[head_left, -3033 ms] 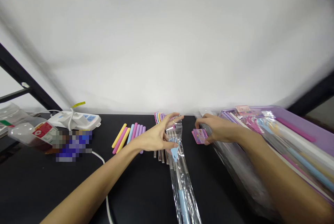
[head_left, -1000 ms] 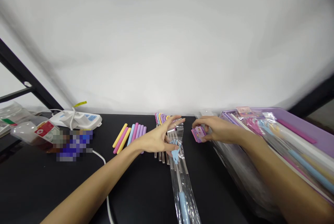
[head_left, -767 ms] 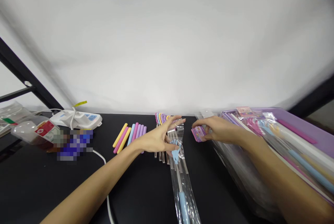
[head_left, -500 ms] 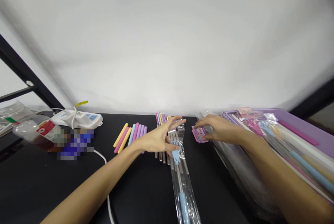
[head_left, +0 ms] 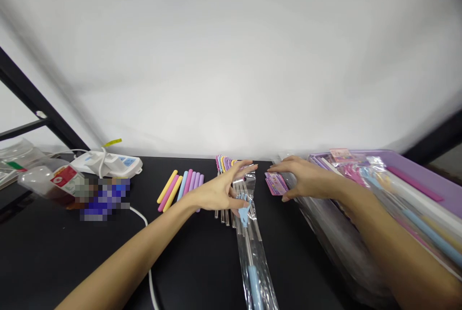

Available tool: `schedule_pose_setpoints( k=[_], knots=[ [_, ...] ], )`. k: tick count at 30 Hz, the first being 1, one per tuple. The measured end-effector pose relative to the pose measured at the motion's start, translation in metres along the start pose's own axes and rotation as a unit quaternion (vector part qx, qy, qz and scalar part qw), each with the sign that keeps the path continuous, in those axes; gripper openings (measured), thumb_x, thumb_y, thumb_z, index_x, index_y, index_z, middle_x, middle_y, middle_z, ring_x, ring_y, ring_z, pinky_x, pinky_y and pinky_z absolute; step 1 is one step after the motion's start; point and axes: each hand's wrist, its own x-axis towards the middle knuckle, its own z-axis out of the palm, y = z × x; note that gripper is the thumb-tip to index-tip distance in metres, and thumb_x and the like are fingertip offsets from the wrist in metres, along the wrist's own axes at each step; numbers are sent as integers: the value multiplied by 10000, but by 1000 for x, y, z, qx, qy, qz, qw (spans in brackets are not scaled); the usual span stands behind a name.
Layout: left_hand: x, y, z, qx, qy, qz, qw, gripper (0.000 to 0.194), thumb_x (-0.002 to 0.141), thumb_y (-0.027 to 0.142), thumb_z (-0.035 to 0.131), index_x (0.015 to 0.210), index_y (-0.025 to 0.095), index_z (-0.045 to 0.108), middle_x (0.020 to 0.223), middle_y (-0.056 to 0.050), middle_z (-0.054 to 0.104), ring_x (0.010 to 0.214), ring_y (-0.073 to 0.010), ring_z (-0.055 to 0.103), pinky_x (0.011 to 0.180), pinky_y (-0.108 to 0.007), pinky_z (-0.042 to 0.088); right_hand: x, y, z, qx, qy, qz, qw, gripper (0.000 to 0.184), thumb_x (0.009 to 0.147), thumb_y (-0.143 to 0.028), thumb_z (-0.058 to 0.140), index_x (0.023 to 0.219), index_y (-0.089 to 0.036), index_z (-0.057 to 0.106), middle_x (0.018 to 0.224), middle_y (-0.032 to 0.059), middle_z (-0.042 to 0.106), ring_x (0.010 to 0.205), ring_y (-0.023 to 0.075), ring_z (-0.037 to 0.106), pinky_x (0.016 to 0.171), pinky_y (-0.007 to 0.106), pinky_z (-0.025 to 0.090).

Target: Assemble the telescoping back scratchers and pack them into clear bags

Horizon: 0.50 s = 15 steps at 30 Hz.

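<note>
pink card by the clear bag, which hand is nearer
Right. The right hand is over the pink card; the left hand is farther off to its left, at the clear plastic bag.

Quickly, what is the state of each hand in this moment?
Left hand: open, fingers spread at a clear bag, no clear grip.
Right hand: closed, holding a pink card.

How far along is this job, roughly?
Done-looking: filled clear bags lie in the lilac tray. In hand: the left hand is at a clear bag with a blue piece; the right hand holds a pink card. Still loose: coloured tubes and straws.
</note>
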Motion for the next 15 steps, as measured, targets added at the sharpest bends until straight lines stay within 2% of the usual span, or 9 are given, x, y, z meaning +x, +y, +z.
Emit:
schedule_pose_setpoints(
  k=[2, 5, 9, 15],
  knots=[
    [0, -1, 0, -1, 2, 0, 1000, 900, 820, 136, 687, 1505, 422, 176, 1629, -196, 89, 632, -59, 636, 557, -250, 513, 1, -3, -2, 1, -21, 11, 1000, 906, 585, -459, 810, 1406, -168, 560, 1374, 170, 565, 1269, 371, 502, 1053, 447, 404],
    [0, -2, -1, -2, 5, -2, 1000, 907, 819, 144, 694, 1506, 426, 174, 1631, -192, 86, 661, -74, 646, 562, -250, 517, 3, -7, -4, 3, -37, 13, 999, 837, 619, -423, 784, 1386, -156, 582, 1348, 174, 586, 1252, 375, 517, 1043, 447, 411],
    [0, -3, -2, -5, -1, -2, 1000, 909, 826, 155, 689, 1508, 439, 161, 1629, -200, 85, 648, -73, 646, 553, -249, 511, 4, -7, -4, 12, -31, -1, 999, 720, 639, -391, 760, 1317, -180, 645, 1306, 142, 626, 1241, 360, 522, 1037, 445, 419],
    [0, 0, -1, -3, -1, 1, 1000, 899, 825, 148, 680, 1504, 441, 168, 1632, -195, 83, 593, -17, 596, 555, -225, 513, 4, -3, -3, 2, -4, -21, 1000, 568, 682, -351, 711, 1236, -222, 705, 1247, 111, 671, 1180, 338, 569, 992, 442, 452]
  ],
)
